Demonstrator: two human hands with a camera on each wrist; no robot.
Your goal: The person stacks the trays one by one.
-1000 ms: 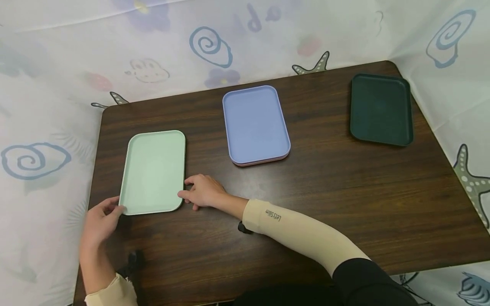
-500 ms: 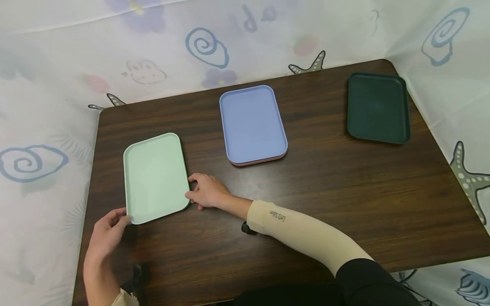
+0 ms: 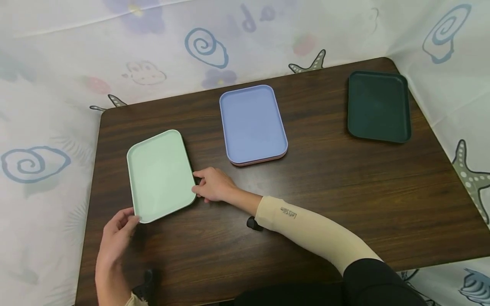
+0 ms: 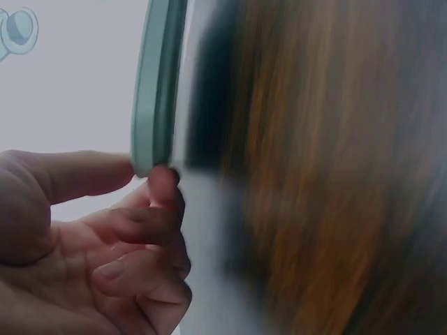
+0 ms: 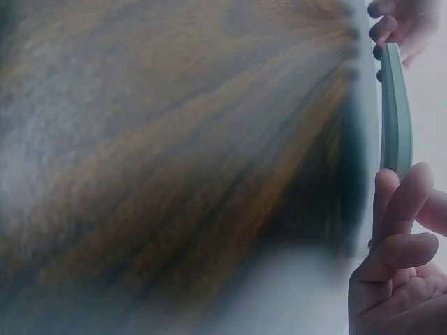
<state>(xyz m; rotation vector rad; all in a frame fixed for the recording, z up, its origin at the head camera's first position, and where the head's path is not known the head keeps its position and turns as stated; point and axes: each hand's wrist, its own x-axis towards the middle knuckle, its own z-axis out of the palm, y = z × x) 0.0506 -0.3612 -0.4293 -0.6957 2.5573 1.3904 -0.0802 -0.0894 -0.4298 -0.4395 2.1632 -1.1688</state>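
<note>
A light green tray is held between both hands at the left of the table in the head view. My left hand pinches its near left corner, thumb on top and fingers beneath, as the left wrist view shows with the tray's edge. The right hand grips the near part of its right side. In the right wrist view that hand's fingers meet the tray's edge, and a gap separates the tray from the tabletop. The tray hides the tips of some fingers.
A blue tray lies on a pinkish one at the table's back middle. A dark green tray lies at the far right. Patterned white cloth hangs behind the brown table.
The light green tray has turned slightly, its left side now slanting, and shifted right in the head view. Both hands have moved right with it, holding on throughout. The other trays stay put.
</note>
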